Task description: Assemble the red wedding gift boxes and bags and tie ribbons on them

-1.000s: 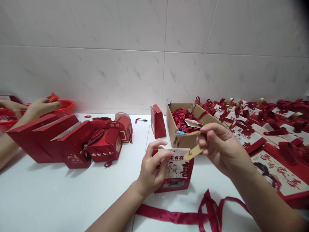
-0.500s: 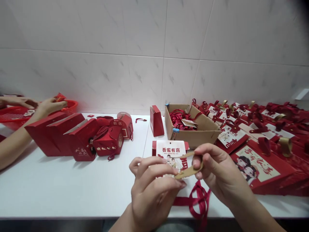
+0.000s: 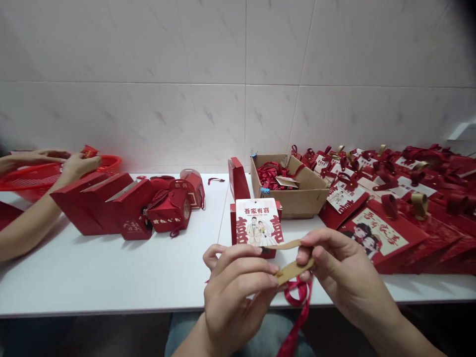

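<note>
Between my two hands a gold ribbon strap [image 3: 292, 271] is held in a bent loop above the table's front edge. My left hand [image 3: 238, 287] pinches one end, where a small fastener shows near the fingertips. At the other end, my right hand [image 3: 330, 270] grips the strap between thumb and fingers. Just behind them a red gift box [image 3: 233, 225] stands with a white printed card [image 3: 259, 221] of a couple on its front. A dark red ribbon [image 3: 297, 325] hangs over the table edge below my hands.
A cardboard box [image 3: 305, 203] of red ribbons stands behind, with rows of red gift boxes [image 3: 412, 233] to its right. Leftward are more red boxes [image 3: 85, 208], small round-topped boxes [image 3: 169, 213] and a red basket [image 3: 111, 161], where another person's hands [image 3: 74, 166] work.
The view has shifted, showing more floor and lap. My hands have come lower relative to the carded box, uncovering its couple picture. Both still hold the gold strap.
</note>
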Demonstrator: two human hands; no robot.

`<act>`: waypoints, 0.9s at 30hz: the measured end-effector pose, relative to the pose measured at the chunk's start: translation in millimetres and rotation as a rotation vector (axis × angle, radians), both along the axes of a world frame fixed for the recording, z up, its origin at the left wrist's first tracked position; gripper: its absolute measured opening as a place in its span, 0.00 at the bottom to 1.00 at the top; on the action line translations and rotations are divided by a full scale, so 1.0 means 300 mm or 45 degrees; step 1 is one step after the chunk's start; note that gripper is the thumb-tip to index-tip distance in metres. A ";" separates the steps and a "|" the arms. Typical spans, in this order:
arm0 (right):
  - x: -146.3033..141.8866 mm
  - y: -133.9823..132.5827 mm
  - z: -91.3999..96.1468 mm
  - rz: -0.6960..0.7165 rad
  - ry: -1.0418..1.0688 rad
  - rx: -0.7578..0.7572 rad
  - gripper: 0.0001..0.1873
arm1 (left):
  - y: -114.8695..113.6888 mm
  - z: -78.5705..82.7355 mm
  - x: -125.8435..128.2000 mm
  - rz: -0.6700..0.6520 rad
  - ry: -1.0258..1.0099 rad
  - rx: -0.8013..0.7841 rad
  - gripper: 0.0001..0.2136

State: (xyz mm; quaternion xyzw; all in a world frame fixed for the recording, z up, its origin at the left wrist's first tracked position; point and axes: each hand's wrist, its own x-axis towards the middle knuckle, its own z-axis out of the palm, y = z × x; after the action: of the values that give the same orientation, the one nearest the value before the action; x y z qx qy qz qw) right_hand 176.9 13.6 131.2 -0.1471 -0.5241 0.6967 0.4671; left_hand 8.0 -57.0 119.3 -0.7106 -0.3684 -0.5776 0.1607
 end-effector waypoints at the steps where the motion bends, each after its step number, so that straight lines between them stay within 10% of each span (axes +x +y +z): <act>1: 0.007 -0.007 -0.009 -0.014 -0.030 0.037 0.07 | -0.003 -0.001 -0.002 0.004 0.003 0.023 0.05; 9: 0.092 -0.016 -0.022 -0.708 -0.420 0.911 0.14 | -0.023 0.017 -0.019 -0.123 0.093 -0.099 0.04; 16: 0.114 0.030 0.067 0.023 -0.603 1.337 0.14 | -0.003 0.028 -0.009 -0.475 -0.005 -0.287 0.03; 27: 0.101 0.017 0.041 0.113 -0.569 1.395 0.15 | 0.017 0.024 0.012 -0.629 -0.219 -0.527 0.03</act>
State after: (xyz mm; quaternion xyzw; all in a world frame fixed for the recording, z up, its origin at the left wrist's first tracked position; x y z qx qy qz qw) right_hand 207.2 18.6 143.4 -0.0057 -0.8987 0.2957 0.3239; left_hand 11.7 -52.0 126.4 -0.7445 -0.3066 -0.5700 -0.1637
